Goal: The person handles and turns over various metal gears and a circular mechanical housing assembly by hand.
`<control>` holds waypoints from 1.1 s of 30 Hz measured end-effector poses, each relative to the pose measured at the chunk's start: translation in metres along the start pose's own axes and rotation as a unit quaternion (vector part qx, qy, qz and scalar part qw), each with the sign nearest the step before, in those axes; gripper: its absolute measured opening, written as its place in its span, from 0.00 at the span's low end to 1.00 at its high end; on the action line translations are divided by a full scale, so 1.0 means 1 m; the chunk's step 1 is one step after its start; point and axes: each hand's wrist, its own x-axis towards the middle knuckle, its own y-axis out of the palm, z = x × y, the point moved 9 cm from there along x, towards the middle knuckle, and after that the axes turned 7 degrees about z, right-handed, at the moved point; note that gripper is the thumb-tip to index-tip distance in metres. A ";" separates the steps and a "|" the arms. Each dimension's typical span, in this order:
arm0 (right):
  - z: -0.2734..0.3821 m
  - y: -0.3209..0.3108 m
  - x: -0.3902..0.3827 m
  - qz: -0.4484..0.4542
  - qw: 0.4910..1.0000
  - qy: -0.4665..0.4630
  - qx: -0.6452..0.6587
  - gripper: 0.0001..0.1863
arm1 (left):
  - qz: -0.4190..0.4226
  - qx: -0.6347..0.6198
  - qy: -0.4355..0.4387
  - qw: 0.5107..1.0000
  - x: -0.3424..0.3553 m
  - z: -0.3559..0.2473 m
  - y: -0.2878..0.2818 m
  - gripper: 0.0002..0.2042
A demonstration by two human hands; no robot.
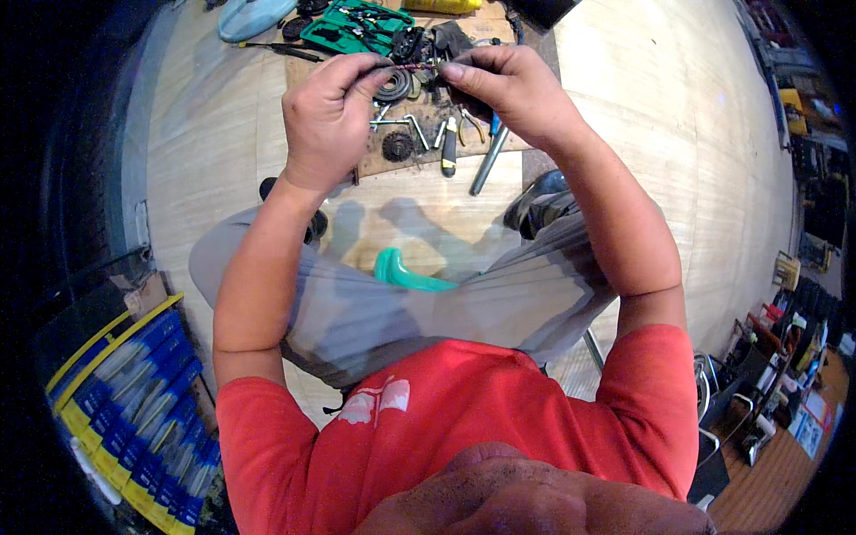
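Observation:
Both my hands are raised at the top middle of the head view, over a brown mat (382, 163) strewn with tools and parts. A thin reddish wire (414, 66) stretches between them. One end is pinched between thumb and forefinger of my left hand (328, 111). The thumb and fingers of my right hand (513, 87) close on the other end. Just below the wire are a round metal part (393, 87) and a dark gear-like disc (397, 146). Blackened fingertips show on both hands. The wire's ends are hidden in my fingers.
A green tool case (355, 25) lies open beyond my hands. Nearer are an L-shaped wrench (415, 130), pliers (473, 125), a yellow-and-black handled tool (449, 150) and a metal tube (489, 164). Something curved and green (406, 272) is between my legs. Blue-and-yellow racks (134, 401) stand left.

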 end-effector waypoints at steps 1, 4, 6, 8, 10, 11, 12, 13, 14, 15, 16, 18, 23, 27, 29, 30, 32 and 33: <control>0.000 0.001 -0.001 0.004 1.000 -0.001 0.010 0.16 | -0.003 0.007 0.003 1.000 0.000 0.000 -0.001 0.05; 0.001 0.002 -0.001 0.009 1.000 -0.004 0.023 0.16 | -0.001 -0.015 -0.017 1.000 0.000 0.003 0.001 0.06; 0.001 0.002 -0.001 0.009 1.000 -0.008 0.015 0.16 | -0.002 -0.012 -0.009 1.000 0.001 0.002 0.002 0.06; 0.004 0.001 -0.001 -0.002 1.000 -0.024 -0.013 0.18 | -0.003 -0.015 -0.011 1.000 0.000 0.002 0.002 0.06; 0.009 0.002 -0.003 -0.002 0.998 -0.048 -0.048 0.16 | -0.006 -0.027 -0.022 0.999 -0.001 0.004 0.002 0.06; 0.012 0.003 -0.003 -0.005 0.996 -0.058 -0.074 0.16 | -0.008 -0.032 -0.025 0.999 -0.002 0.005 0.001 0.05; 0.017 0.005 -0.002 -0.006 0.992 -0.081 -0.099 0.16 | -0.011 -0.037 -0.029 0.999 -0.002 0.007 0.001 0.05; 0.018 0.005 -0.002 -0.013 0.988 -0.076 -0.137 0.16 | -0.013 -0.042 -0.032 0.999 -0.003 0.008 0.000 0.05; 0.023 0.005 -0.006 -0.018 0.986 -0.097 -0.134 0.18 | -0.015 -0.048 -0.044 0.998 -0.005 0.010 0.001 0.06; 0.026 0.004 -0.007 -0.020 0.985 -0.096 -0.145 0.18 | -0.015 -0.058 -0.050 0.997 -0.005 0.012 0.002 0.06; 0.029 0.002 -0.008 -0.022 0.983 -0.096 -0.156 0.17 | -0.017 -0.072 -0.051 0.996 -0.006 0.014 0.002 0.06; 0.032 0.000 -0.010 -0.037 0.986 -0.090 -0.136 0.16 | -0.016 -0.093 -0.057 0.994 -0.005 0.017 0.003 0.06; 0.025 0.002 -0.006 -0.037 0.994 -0.038 -0.091 0.16 | -0.016 -0.103 -0.058 0.993 -0.004 0.018 0.002 0.06; 0.017 0.002 -0.003 -0.011 0.997 -0.014 -0.071 0.14 | -0.013 -0.104 -0.037 0.994 -0.003 0.014 0.002 0.06; 0.018 0.002 -0.002 -0.003 0.998 -0.033 -0.053 0.13 | -0.009 -0.106 -0.036 0.994 -0.003 0.014 0.003 0.06; 0.018 0.003 -0.002 0.001 0.998 -0.042 -0.044 0.13 | -0.007 -0.104 -0.044 0.994 -0.003 0.015 0.004 0.06; 0.019 0.004 -0.003 0.001 0.998 -0.053 -0.034 0.12 | 0.013 -0.090 -0.061 0.994 -0.006 0.015 0.005 0.07; 0.021 0.004 -0.004 0.001 0.998 -0.058 -0.030 0.12 | 0.020 -0.088 -0.060 0.994 -0.007 0.014 0.005 0.08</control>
